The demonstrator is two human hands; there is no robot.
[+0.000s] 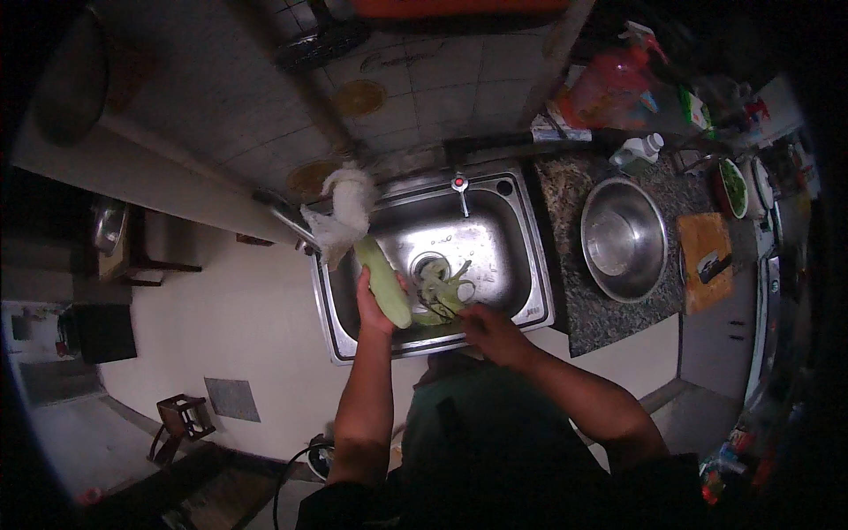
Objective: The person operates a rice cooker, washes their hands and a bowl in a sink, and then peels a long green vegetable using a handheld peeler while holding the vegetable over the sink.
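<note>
Dim kitchen light falls on a steel sink (521, 265) set into a dark speckled counter (583, 309), with tiled wall behind it. Over the basin, the left hand (373, 305) is wrapped around the lower end of a long pale-green gourd (384, 281), holding it slanted so that its far end points up toward the sink's back left corner; the angle keeps the vegetable above the bowl, so anything shaved off drops inside. The right hand (488, 331) is closed just above the sink's near rim, close to the gourd's lower end; it seems to grip a small tool, perhaps a peeler, though the picture is too dark and small to be sure. Between the two hands, curled green peelings (446, 296) lie heaped around the drain (430, 265), touching it. A white cloth (343, 212) hangs over the sink's left back corner, near the gourd's upper tip. A tap handle (459, 184) stands at the back rim. To the right on the counter sits a large steel bowl (623, 238), and beyond it a wooden cutting board (707, 261) with a dark-handled knife (714, 265) lying on it. Bottles and bags crowd the far right corner.
</note>
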